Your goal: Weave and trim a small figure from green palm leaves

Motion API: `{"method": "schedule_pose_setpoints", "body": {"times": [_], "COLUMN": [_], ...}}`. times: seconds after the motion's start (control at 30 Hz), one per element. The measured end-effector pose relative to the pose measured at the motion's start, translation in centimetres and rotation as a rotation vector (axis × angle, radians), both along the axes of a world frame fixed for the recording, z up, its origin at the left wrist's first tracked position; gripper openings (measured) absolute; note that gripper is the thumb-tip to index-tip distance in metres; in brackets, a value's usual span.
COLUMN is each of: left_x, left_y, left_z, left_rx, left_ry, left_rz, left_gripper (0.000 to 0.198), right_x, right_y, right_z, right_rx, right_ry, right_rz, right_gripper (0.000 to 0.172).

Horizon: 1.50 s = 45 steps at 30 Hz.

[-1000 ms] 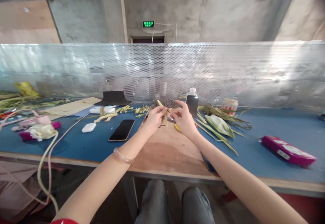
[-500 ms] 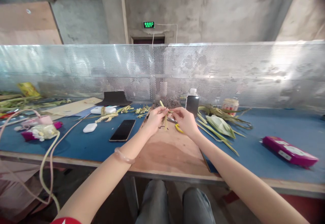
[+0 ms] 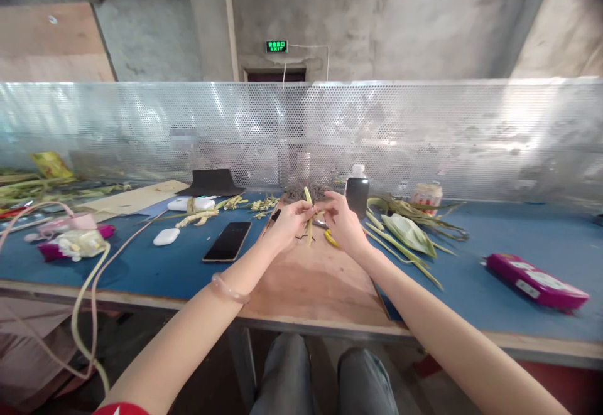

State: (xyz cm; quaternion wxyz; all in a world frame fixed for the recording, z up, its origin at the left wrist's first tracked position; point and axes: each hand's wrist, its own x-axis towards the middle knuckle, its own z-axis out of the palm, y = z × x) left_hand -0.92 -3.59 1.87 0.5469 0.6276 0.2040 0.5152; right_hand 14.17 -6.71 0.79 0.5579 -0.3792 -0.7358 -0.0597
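My left hand (image 3: pixel 288 221) and my right hand (image 3: pixel 342 220) meet over a wooden board (image 3: pixel 311 277) on the blue table (image 3: pixel 471 289). Both pinch a thin yellow-green leaf strip (image 3: pixel 308 213) that stands nearly upright between the fingertips. A clear bangle (image 3: pixel 228 289) sits on my left wrist. A small yellow tool (image 3: pixel 331 238) lies on the board just under my right hand, and a tangle of dark thread (image 3: pixel 301 191) lies behind the hands.
A black phone (image 3: pixel 227 240), white earbud case (image 3: pixel 164 236) and dark bottle (image 3: pixel 357 193) stand near the hands. Green leaves (image 3: pixel 407 230) lie at the right, a pink packet (image 3: pixel 537 280) farther right. A perforated metal screen (image 3: pixel 424 132) runs along the table's back.
The leaf strip has shifted slightly right and more upright between my fingers. My hands have drawn a little closer together; everything else on the table is unchanged.
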Motion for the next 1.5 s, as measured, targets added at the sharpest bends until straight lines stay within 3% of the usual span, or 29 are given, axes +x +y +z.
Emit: {"method": "schedule_pose_setpoints", "body": {"times": [0.37, 0.67, 0.87, 1.07, 1.2, 1.33, 1.5], "left_x": [-0.4, -0.9, -0.8, -0.5, -0.5, -0.5, -0.3], "left_y": [-0.2, -0.4, -0.9, -0.7, -0.4, -0.1, 0.0], "left_z": [0.0, 0.2, 0.5, 0.4, 0.1, -0.2, -0.4], "left_rx": [0.017, 0.012, 0.005, 0.077, 0.16, 0.256, 0.287], "left_ry": [0.103, 0.154, 0.144, 0.097, 0.125, 0.187, 0.202], "left_rz": [-0.104, -0.208, -0.193, -0.054, -0.012, 0.014, 0.002], "left_gripper": [0.025, 0.02, 0.021, 0.022, 0.022, 0.023, 0.022], "right_x": [2.4, 2.7, 1.8, 0.6, -0.1, -0.5, -0.5], "right_y": [0.5, 0.7, 0.6, -0.5, -0.5, -0.3, 0.0], "right_z": [0.4, 0.1, -0.2, 0.5, 0.1, 0.0, 0.0], "right_rx": [0.302, 0.439, 0.245, 0.039, -0.173, -0.275, -0.42], "right_ry": [-0.56, -0.53, -0.311, 0.01, 0.083, 0.205, 0.422], "right_rz": [0.066, 0.113, 0.076, 0.012, 0.07, 0.124, 0.304], "right_gripper": [0.053, 0.048, 0.039, 0.026, 0.027, 0.03, 0.034]}}
